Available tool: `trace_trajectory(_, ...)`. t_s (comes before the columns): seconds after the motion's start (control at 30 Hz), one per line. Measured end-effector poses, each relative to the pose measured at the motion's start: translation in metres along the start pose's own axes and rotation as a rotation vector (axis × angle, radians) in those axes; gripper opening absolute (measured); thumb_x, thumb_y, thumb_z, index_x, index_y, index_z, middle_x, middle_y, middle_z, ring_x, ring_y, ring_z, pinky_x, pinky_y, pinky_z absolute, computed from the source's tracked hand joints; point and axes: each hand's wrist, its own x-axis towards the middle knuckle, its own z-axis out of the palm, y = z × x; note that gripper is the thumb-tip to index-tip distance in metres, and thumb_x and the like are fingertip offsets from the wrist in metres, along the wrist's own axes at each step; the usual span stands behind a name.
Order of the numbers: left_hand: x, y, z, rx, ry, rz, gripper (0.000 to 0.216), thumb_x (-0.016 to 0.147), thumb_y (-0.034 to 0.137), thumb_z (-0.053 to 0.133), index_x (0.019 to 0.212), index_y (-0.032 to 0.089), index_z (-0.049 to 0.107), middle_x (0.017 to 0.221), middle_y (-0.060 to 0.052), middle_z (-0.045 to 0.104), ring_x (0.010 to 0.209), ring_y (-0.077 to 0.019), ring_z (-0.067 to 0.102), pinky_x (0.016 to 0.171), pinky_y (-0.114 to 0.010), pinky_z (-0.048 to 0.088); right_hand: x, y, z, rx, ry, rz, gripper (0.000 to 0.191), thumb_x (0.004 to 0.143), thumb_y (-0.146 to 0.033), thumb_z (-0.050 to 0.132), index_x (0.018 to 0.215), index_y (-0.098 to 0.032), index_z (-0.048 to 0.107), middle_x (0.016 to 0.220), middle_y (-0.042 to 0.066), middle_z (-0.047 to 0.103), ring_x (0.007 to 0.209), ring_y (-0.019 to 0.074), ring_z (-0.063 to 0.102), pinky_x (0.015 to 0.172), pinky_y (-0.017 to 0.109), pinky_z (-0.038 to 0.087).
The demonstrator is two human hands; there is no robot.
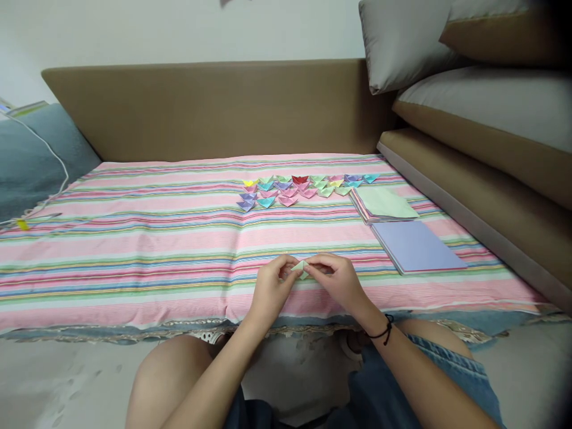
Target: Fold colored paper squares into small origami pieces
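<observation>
Striped cloth (179, 250) lies beneath as our left hand (273, 280) and right hand (338, 278) pinch green paper (301, 266) midway between them.

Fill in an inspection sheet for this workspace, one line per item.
Surface: pink striped cloth, lightly creased.
Job's things: pale green folded paper in hand; folded paper boats grouped beyond; green-topped paper stack and lavender-topped paper stack to the right.
Clutter: small yellow item, far left; too small to identify.
Grips: left hand and right hand both pinch the folded paper.
Cables: white cable, left side, away from the hands.
Surroundings: brown backrest behind; grey-and-brown cushions piled right.
</observation>
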Motion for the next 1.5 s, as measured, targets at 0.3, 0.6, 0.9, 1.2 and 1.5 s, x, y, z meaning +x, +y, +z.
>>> trace_trajectory(0.3,-0.008,0.000,0.013,0.304,0.108,0.047,0.006,0.078,0.021,0.053,0.082,0.019,0.058,0.071,-0.002,0.061,0.061,-0.0148,0.056,0.058,-0.025,0.042,-0.002,-0.004,0.008,-0.056,0.064,-0.028,0.012,0.077,-0.021,0.056,0.074,-0.020,0.068,0.075,0.005,0.067,0.068,0.0176,0.062,0.058,0.027,0.051)
trace_trajectory(0.6,-0.010,0.002,0.017,0.529,0.115,0.135,0.009,0.084,0.021,0.048,0.086,0.017,0.055,0.074,-0.004,0.060,0.068,-0.0176,0.056,0.063,-0.027,0.042,-0.001,-0.009,0.013,-0.134,0.116,-0.081,0.013,0.077,-0.016,0.056,0.071,-0.020,0.066,0.069,0.003,0.064,0.063,0.0160,0.060,0.058,0.026,0.050)
trace_trajectory(0.9,-0.011,-0.002,0.020,0.626,0.147,0.198,0.014,0.085,0.021,0.048,0.093,0.016,0.057,0.081,-0.009,0.065,0.076,-0.0219,0.059,0.068,-0.031,0.043,-0.002,-0.007,0.016,-0.167,0.157,-0.063,0.016,0.074,-0.013,0.054,0.078,-0.020,0.069,0.076,0.005,0.069,0.067,0.0173,0.064,0.062,0.027,0.054)
trace_trajectory(1.2,-0.001,0.004,0.015,0.154,0.209,-0.081,0.012,0.073,0.019,0.056,0.082,0.016,0.063,0.064,-0.001,0.062,0.061,-0.0155,0.059,0.060,-0.025,0.044,0.001,-0.006,0.012,-0.002,0.249,0.124,0.012,0.070,-0.019,0.058,0.076,-0.017,0.068,0.072,0.004,0.071,0.066,0.0195,0.067,0.059,0.027,0.056)
trace_trajectory(1.5,0.006,-0.002,0.006,-0.435,0.073,-0.210,0.025,0.072,0.015,0.049,0.096,0.020,0.050,0.076,0.002,0.058,0.060,-0.0114,0.058,0.060,-0.025,0.048,0.003,-0.005,0.002,0.273,0.132,0.277,0.020,0.072,-0.020,0.056,0.089,-0.017,0.065,0.079,0.005,0.069,0.067,0.0196,0.068,0.062,0.030,0.057)
